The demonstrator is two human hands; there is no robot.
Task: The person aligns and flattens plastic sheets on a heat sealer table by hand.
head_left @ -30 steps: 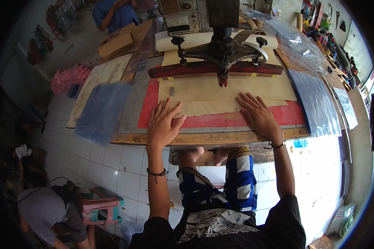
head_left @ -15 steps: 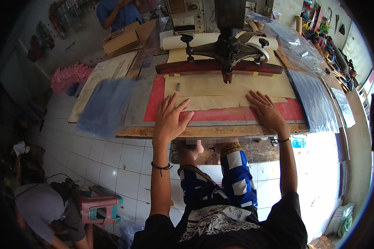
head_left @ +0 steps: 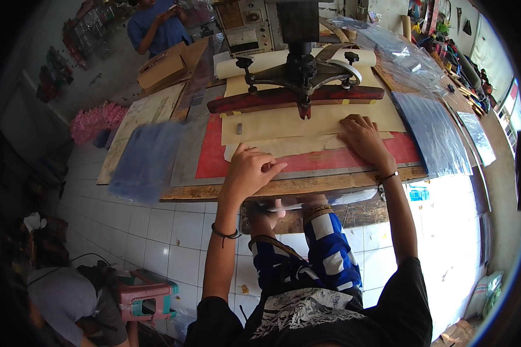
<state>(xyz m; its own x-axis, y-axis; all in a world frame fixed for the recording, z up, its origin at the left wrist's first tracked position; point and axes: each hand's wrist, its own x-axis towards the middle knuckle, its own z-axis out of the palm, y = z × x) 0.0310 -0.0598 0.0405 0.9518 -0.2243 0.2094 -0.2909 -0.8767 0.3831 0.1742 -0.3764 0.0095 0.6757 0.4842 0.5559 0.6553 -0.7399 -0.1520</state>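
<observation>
My left hand (head_left: 250, 172) is at the front left of a red sheet (head_left: 211, 153), its fingers curled beside a loose tan strip (head_left: 298, 147) with an uneven front edge. Whatever its fingertips may grip is hidden. Further right, my right hand (head_left: 366, 141) rests palm down with bent fingers on the tan material, touching the strip's right part. Behind the strip lies a larger smooth tan sheet (head_left: 283, 120), with a small grey metal piece (head_left: 239, 129) on its left side. Above it stands a press head with a long dark red bar (head_left: 336, 95), apart from my hands.
Clear plastic sheets (head_left: 431, 130) are stacked at the right; a bluish stack (head_left: 147, 159) lies left. A pale roll (head_left: 224, 69) and a control cabinet (head_left: 246, 26) stand behind the press. One person (head_left: 156, 26) is at the far left, another (head_left: 63, 298) bends near a pink stool (head_left: 147, 301).
My left hand has gone from spread flat to curled and moved slightly down and right. My right hand's fingers have bent and shifted a little left. The view has moved slightly.
</observation>
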